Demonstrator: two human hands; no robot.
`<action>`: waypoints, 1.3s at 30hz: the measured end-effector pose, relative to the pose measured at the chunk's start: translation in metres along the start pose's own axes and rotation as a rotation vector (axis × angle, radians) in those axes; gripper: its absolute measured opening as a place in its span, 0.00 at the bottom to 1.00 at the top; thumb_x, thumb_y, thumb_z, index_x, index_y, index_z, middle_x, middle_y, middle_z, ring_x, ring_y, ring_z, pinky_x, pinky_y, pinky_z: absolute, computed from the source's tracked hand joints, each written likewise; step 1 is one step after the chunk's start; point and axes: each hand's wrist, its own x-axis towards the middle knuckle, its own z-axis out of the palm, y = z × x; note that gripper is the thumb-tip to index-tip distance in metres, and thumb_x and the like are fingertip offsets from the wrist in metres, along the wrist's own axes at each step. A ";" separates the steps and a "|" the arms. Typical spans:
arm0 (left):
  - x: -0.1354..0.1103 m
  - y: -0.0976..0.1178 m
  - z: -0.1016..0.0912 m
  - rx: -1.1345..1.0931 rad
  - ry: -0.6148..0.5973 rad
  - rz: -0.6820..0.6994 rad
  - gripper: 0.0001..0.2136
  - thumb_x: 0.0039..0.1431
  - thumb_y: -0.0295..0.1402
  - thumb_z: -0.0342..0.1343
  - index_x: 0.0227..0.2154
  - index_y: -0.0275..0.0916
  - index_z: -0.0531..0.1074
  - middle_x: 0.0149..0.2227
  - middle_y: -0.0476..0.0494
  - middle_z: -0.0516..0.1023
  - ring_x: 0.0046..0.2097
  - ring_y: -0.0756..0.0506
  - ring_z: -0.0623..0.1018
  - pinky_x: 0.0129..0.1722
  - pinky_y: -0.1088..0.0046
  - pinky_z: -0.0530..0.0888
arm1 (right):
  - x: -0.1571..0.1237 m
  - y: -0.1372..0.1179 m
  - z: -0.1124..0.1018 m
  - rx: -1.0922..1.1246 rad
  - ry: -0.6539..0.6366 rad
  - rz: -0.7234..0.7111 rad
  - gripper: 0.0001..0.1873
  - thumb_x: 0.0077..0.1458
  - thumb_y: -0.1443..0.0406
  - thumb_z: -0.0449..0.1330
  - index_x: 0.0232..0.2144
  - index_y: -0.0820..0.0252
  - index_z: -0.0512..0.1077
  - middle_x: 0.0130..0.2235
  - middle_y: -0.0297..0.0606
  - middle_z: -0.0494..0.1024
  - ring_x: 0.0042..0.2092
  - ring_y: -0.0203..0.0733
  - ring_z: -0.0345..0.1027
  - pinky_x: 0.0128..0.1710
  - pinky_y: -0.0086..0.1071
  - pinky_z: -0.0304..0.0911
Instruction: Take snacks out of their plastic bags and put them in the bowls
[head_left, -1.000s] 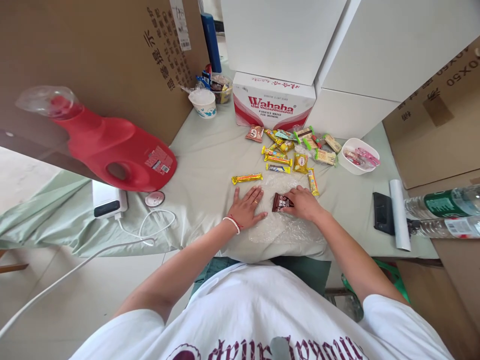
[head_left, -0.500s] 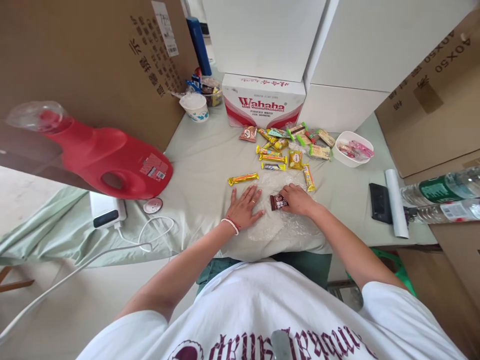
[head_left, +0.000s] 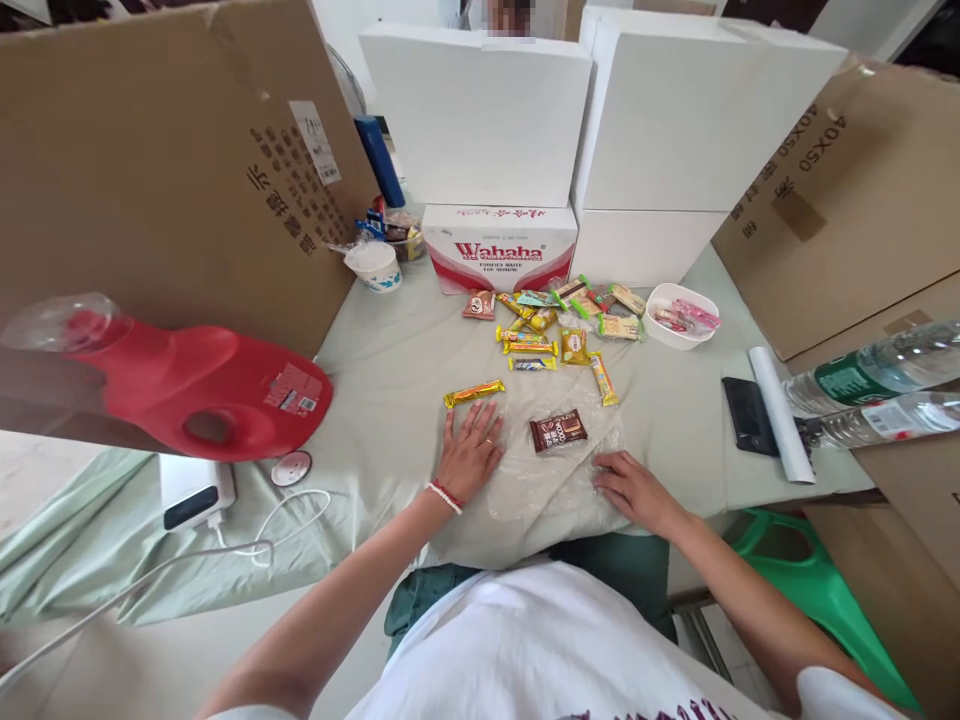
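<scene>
A brown wrapped cocoa snack (head_left: 559, 431) lies by itself on a clear plastic sheet (head_left: 525, 485) spread on the cloth. My left hand (head_left: 471, 455) rests flat to its left, fingers stretched out, their tips just below a yellow-wrapped bar (head_left: 474, 392). On the right edge of the plastic lies my right hand (head_left: 631, 487), empty, with its fingers extended and a little apart. Beyond the brown snack are a small yellow packet (head_left: 603, 379), a gold packet (head_left: 574, 345) and a blue-and-yellow bar (head_left: 532, 364). More wrapped snacks (head_left: 536, 316) are heaped behind them.
A white bowl (head_left: 682, 338) with pink packets stands at the right of the heap. White boxes and a Wahaba-style carton (head_left: 500, 262) close off the back. The left side has a red jug (head_left: 225, 390), power bank (head_left: 193, 492) and cable; bottles (head_left: 877, 375) and a black phone-like object (head_left: 750, 415) are right.
My right hand has let go of the brown snack and drawn back to the right and nearer me. My left hand stays beside the yellow bar. The camera view has tilted up.
</scene>
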 end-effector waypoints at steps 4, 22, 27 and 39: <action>0.005 -0.001 -0.004 -0.085 -0.071 0.176 0.24 0.71 0.27 0.46 0.65 0.56 0.68 0.67 0.47 0.71 0.72 0.41 0.63 0.75 0.43 0.42 | 0.024 0.007 -0.019 0.025 -0.055 0.011 0.15 0.71 0.64 0.50 0.43 0.56 0.78 0.52 0.47 0.77 0.50 0.48 0.70 0.51 0.44 0.71; 0.035 -0.037 -0.015 -0.267 -0.173 -0.295 0.17 0.68 0.41 0.47 0.43 0.47 0.83 0.52 0.41 0.80 0.57 0.34 0.71 0.57 0.45 0.67 | 0.021 -0.002 0.009 -0.025 -0.108 0.016 0.18 0.72 0.61 0.50 0.49 0.56 0.79 0.46 0.48 0.78 0.48 0.49 0.70 0.50 0.45 0.69; 0.027 -0.046 -0.012 -0.233 -0.157 -0.104 0.16 0.62 0.37 0.51 0.46 0.46 0.83 0.63 0.40 0.73 0.66 0.33 0.64 0.64 0.45 0.64 | 0.019 0.005 -0.015 0.064 -0.177 0.032 0.17 0.72 0.59 0.51 0.49 0.55 0.79 0.45 0.44 0.80 0.46 0.46 0.73 0.47 0.40 0.72; 0.023 -0.036 -0.004 -0.293 -0.163 -0.080 0.17 0.65 0.48 0.56 0.50 0.49 0.80 0.71 0.46 0.65 0.76 0.31 0.48 0.71 0.34 0.48 | 0.140 0.027 -0.055 -0.180 -0.248 -0.005 0.14 0.59 0.70 0.61 0.45 0.55 0.81 0.61 0.44 0.74 0.63 0.57 0.62 0.61 0.51 0.62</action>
